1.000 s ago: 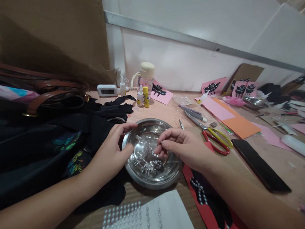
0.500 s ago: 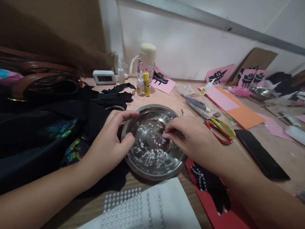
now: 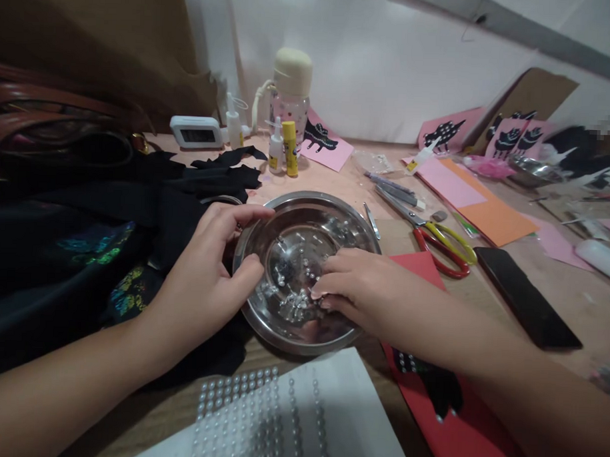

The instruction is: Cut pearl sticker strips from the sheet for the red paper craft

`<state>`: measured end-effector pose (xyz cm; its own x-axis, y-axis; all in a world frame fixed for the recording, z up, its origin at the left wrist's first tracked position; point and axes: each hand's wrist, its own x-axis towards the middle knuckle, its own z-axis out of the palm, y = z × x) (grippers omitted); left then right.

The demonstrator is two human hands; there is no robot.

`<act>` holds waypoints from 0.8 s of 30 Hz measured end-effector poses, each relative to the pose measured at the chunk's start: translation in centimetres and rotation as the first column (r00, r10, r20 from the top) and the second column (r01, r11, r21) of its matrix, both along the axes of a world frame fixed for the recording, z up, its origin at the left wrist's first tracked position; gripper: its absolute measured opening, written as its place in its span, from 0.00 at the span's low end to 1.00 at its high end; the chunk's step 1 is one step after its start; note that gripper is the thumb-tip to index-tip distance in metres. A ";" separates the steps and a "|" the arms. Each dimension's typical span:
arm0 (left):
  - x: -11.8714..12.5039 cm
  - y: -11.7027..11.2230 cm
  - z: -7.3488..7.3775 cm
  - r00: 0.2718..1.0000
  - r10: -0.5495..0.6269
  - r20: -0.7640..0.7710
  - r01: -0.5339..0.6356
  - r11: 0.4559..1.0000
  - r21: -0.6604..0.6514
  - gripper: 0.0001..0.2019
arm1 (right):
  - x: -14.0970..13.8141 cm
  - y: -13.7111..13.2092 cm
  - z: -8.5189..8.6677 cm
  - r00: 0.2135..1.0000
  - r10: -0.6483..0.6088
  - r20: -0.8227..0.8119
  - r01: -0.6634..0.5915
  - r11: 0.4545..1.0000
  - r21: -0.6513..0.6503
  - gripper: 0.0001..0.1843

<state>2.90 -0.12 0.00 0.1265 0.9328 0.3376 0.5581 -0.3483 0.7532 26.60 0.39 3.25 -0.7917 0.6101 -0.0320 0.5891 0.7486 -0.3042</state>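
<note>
Nearest: sheet of pearl beads (image 3: 239,406), round, glossy, in neat rows, on white paper (image 3: 361,424); most rows look full, two spaced out at right. Right of it, flat red sheet (image 3: 470,441), partly under the right forearm, with black cut-out (image 3: 437,386) on top; dots show along part of it and at its tips, rest looks plain or is hidden, so seems part-decorated.

Next, steel bowl (image 3: 295,211), round, shiny, on the wood-grain part of the worktop (image 3: 123,415). Clear, glittery loose pieces (image 3: 295,305) heaped low in it, a few scattered; plenty left there. Left hand (image 3: 218,259) at left rim: thumb and forefinger well parted, curved round the edge, nothing seen clasped. Right hand (image 3: 358,280) dips in from the right, fingers bunched and bent, tips by the heap; can't tell if it pinches a piece.

Left: dark, soft cloth (image 3: 150,210), rumpled. Right: scissors (image 3: 416,222) with red and yellow handles, flat black phone (image 3: 527,296).

Farther: yellow tube (image 3: 290,148), small glue bottles, cream-capped bottle (image 3: 293,75). At the back, pink cards with studded black shapes, apparently finished.
</note>
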 end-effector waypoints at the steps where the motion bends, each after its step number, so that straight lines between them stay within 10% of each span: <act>1: 0.0 0.0 0.0 1.000 -0.002 0.001 0.002 1.000 -0.004 0.20 | 0.0 0.0 -0.4 1.000 0.014 -0.004 -0.013 1.000 0.015 0.09; 24: 0.1 -0.3 0.6 0.999 -0.039 -0.028 0.039 0.999 0.004 0.20 | -0.8 -0.1 -0.9 1.000 -0.014 0.004 0.014 0.998 -0.067 0.08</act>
